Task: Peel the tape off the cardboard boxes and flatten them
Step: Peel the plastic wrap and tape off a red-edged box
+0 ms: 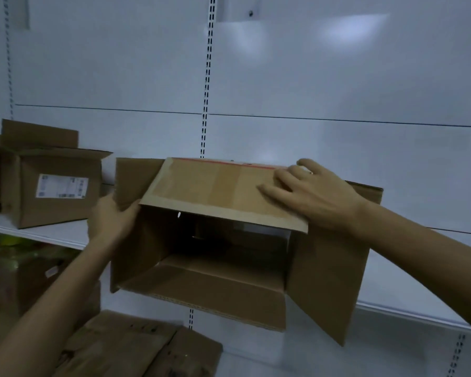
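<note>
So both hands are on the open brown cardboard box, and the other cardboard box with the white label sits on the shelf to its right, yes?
No. The head view shows the white-labelled brown cardboard box on the white shelf left of the open box, not right.

Dim bluish light, soft glare patches on the wall panel (351, 31), wide-angle edge bowing.

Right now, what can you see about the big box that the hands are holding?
The box is plain brown corrugated cardboard, dark inside, its open end facing the camera with flaps splayed outward. A shiny tape strip crosses its top panel, with a red line along the far edge. The left hand grips its left flap; the right hand lies flat on top.
</note>
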`<state>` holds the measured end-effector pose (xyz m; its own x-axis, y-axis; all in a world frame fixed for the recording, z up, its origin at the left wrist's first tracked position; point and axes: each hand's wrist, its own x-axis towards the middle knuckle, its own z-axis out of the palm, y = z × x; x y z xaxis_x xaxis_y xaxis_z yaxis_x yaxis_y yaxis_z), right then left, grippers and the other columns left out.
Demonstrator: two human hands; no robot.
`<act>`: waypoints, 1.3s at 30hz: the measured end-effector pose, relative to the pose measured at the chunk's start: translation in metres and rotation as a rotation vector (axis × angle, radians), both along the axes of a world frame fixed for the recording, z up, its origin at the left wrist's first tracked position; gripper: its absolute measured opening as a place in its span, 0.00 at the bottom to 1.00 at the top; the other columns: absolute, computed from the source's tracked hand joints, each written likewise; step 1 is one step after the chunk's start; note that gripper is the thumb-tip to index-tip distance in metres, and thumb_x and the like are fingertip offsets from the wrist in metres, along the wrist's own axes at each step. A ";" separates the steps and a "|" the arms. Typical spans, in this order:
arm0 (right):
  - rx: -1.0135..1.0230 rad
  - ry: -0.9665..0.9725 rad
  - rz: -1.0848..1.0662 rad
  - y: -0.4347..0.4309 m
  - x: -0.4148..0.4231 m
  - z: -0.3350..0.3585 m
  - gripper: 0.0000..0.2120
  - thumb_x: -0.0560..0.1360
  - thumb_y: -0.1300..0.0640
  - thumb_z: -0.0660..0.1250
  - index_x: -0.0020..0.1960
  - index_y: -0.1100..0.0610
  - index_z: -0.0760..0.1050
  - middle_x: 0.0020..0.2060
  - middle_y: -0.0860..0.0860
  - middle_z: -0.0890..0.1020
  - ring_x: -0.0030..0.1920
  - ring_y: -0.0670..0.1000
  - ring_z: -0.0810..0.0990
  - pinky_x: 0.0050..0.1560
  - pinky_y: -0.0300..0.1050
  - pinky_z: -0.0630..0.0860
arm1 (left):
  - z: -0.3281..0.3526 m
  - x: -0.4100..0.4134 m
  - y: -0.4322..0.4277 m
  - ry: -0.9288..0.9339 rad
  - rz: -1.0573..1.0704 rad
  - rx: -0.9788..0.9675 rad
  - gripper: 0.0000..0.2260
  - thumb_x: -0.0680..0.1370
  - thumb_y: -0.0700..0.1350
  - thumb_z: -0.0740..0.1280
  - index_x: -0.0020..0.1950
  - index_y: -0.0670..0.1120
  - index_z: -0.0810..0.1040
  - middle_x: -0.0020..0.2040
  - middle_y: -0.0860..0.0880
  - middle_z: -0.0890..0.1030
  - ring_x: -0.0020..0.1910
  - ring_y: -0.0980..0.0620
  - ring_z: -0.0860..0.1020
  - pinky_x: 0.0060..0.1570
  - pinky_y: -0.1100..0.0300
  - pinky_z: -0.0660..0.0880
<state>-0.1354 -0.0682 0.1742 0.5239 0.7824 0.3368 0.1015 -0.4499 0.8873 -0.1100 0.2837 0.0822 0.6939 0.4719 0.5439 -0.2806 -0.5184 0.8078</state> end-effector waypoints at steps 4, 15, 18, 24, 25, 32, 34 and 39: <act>-0.157 0.041 0.237 -0.008 -0.014 -0.026 0.37 0.74 0.32 0.58 0.72 0.57 0.68 0.64 0.62 0.76 0.61 0.61 0.76 0.63 0.55 0.71 | 0.002 0.003 0.002 -0.043 -0.053 -0.024 0.13 0.78 0.50 0.68 0.50 0.39 0.79 0.45 0.40 0.81 0.47 0.39 0.78 0.50 0.44 0.76; 0.679 0.010 0.178 0.150 -0.024 -0.109 0.23 0.77 0.40 0.62 0.59 0.56 0.79 0.57 0.55 0.80 0.59 0.55 0.77 0.60 0.52 0.72 | -0.009 0.026 0.029 -0.309 -0.582 0.138 0.10 0.76 0.47 0.59 0.51 0.61 0.73 0.49 0.55 0.78 0.49 0.57 0.77 0.46 0.59 0.74; 1.100 0.168 0.264 0.228 -0.018 -0.110 0.30 0.75 0.33 0.56 0.60 0.55 0.78 0.53 0.50 0.81 0.54 0.49 0.77 0.55 0.47 0.72 | -0.014 0.033 0.034 -0.330 -0.751 0.140 0.17 0.74 0.44 0.59 0.62 0.54 0.72 0.58 0.50 0.76 0.60 0.54 0.74 0.57 0.56 0.74; 1.917 0.433 0.430 0.312 0.007 -0.088 0.30 0.72 0.39 0.67 0.71 0.46 0.65 0.62 0.44 0.77 0.61 0.45 0.76 0.61 0.52 0.75 | -0.024 0.044 0.047 -0.501 -1.007 0.365 0.26 0.73 0.54 0.66 0.69 0.65 0.62 0.65 0.63 0.70 0.68 0.56 0.69 0.64 0.60 0.71; 1.934 0.403 0.454 0.319 0.009 -0.084 0.24 0.76 0.46 0.66 0.70 0.46 0.67 0.60 0.45 0.78 0.60 0.46 0.77 0.60 0.53 0.76 | -0.028 0.047 0.048 -0.555 -1.045 0.398 0.27 0.74 0.54 0.65 0.70 0.68 0.58 0.66 0.69 0.67 0.68 0.62 0.66 0.65 0.67 0.67; 1.796 0.297 0.471 0.287 -0.041 -0.091 0.09 0.80 0.56 0.59 0.54 0.51 0.77 0.44 0.49 0.82 0.44 0.50 0.82 0.41 0.49 0.82 | -0.056 0.106 0.044 -0.360 -0.995 -0.021 0.22 0.77 0.60 0.55 0.70 0.57 0.64 0.71 0.55 0.67 0.71 0.58 0.65 0.71 0.54 0.63; 1.797 0.211 0.490 0.260 -0.068 -0.092 0.09 0.79 0.54 0.58 0.51 0.47 0.77 0.44 0.45 0.82 0.44 0.48 0.81 0.40 0.43 0.81 | -0.059 0.126 0.031 -0.212 -0.938 -0.091 0.23 0.79 0.60 0.59 0.72 0.55 0.62 0.72 0.54 0.65 0.71 0.55 0.64 0.71 0.50 0.63; 1.848 -0.068 0.349 0.206 -0.109 -0.095 0.11 0.81 0.56 0.59 0.59 0.45 0.73 0.50 0.37 0.81 0.50 0.38 0.80 0.43 0.30 0.77 | -0.061 0.145 -0.013 0.041 -0.963 0.003 0.39 0.76 0.59 0.65 0.79 0.46 0.51 0.79 0.46 0.56 0.77 0.46 0.57 0.74 0.45 0.58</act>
